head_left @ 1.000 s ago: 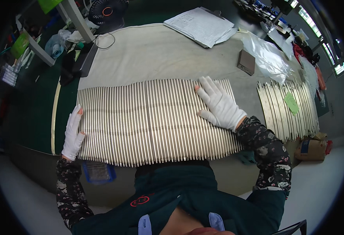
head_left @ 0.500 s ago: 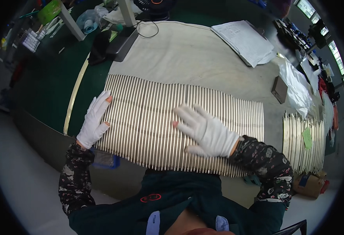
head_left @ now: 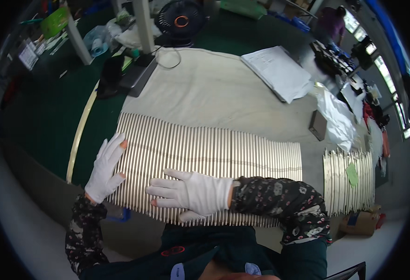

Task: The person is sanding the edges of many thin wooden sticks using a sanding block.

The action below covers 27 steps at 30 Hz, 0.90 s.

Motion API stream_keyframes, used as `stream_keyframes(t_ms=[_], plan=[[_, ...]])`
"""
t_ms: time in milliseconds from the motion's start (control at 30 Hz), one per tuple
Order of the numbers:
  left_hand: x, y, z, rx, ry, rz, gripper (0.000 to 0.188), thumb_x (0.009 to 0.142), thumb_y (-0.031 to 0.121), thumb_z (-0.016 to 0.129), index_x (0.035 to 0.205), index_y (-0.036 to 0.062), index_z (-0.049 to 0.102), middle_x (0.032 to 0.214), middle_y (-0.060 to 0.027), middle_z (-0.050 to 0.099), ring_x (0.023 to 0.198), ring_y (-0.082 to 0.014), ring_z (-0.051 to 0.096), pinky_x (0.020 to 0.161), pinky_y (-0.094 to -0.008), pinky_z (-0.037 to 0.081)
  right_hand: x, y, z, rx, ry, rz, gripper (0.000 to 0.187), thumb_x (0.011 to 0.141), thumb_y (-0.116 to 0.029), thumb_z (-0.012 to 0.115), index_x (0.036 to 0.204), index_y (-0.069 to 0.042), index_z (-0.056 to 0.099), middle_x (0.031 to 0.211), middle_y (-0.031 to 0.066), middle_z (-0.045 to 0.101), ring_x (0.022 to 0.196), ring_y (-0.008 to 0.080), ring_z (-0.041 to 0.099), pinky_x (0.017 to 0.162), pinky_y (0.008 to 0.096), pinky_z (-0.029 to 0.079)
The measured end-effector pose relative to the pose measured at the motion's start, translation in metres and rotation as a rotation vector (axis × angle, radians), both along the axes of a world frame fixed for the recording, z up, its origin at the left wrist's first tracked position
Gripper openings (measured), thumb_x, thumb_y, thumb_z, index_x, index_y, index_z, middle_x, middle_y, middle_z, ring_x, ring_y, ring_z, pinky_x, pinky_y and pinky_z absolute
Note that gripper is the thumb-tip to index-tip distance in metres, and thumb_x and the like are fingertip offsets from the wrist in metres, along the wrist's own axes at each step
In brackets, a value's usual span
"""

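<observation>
A wide row of thin silvery metal rods (head_left: 242, 154) lies side by side on the beige cloth (head_left: 200, 88) in front of me. Along the row's left end rests my left hand (head_left: 105, 169), in a white glove with some bare fingertips, its fingers against the outermost rods. My right hand (head_left: 191, 192), gloved the same way, lies flat over the left half of the row, palm down and fingers spread toward the left. Neither hand grips a rod. A smaller bundle of similar rods (head_left: 338, 184) with a green paper slip (head_left: 352, 174) sits at the right.
A dark block (head_left: 318, 125) and crumpled clear plastic (head_left: 338, 116) lie beyond the bundle. Papers (head_left: 279, 72) are stacked at the back. A grey device (head_left: 139, 77) stands at the back left, near a black fan (head_left: 180, 21). Far right, another person (head_left: 330, 23) is visible.
My right hand has slid left and nearer to me across the rods. My left hand stays at the row's left end. The view has tilted up, showing more of the background.
</observation>
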<state>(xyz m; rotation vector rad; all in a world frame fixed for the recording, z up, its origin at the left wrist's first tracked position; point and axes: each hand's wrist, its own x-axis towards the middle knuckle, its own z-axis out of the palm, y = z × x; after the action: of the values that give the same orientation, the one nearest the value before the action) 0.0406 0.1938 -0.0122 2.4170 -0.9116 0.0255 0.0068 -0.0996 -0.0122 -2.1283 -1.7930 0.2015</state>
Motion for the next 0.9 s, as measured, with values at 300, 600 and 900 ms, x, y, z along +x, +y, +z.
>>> stream_keyframes(t_ms=[300,600,900], plan=[[-0.001,0.006,-0.005,-0.014,0.005,-0.003,0.08,0.093,0.062,0.034,0.146,0.002,0.032,0.15,-0.0201,0.032,0.139,-0.0377,0.03,0.115,-0.0512,0.014,0.021,0.018,-0.01,0.094,-0.152,-0.275,0.075,0.082,-0.05,0.061,0.136,-0.001,0.043,0.146,0.0249,0.035,0.139,0.0365,0.031,0.114,0.0521,0.021],[-0.008,0.015,-0.002,-0.025,0.017,0.039,0.074,0.091,0.053,0.041,0.144,0.0017,0.036,0.15,-0.0209,0.033,0.139,-0.0383,0.031,0.115,-0.0506,0.016,0.062,-0.02,-0.002,-0.008,-0.203,-0.724,0.072,0.084,-0.044,0.059,0.135,0.004,0.04,0.141,0.0287,0.038,0.132,0.0421,0.037,0.11,0.05,0.03],[-0.004,0.001,-0.002,-0.084,0.012,0.043,0.083,0.089,0.069,0.034,0.146,0.0079,0.034,0.151,-0.0144,0.032,0.138,-0.0341,0.034,0.114,-0.0547,0.017,0.055,0.012,0.01,-0.051,-0.233,-0.364,0.071,0.085,-0.043,0.055,0.14,-0.001,0.038,0.147,0.0247,0.033,0.137,0.0389,0.032,0.114,0.0499,0.025]])
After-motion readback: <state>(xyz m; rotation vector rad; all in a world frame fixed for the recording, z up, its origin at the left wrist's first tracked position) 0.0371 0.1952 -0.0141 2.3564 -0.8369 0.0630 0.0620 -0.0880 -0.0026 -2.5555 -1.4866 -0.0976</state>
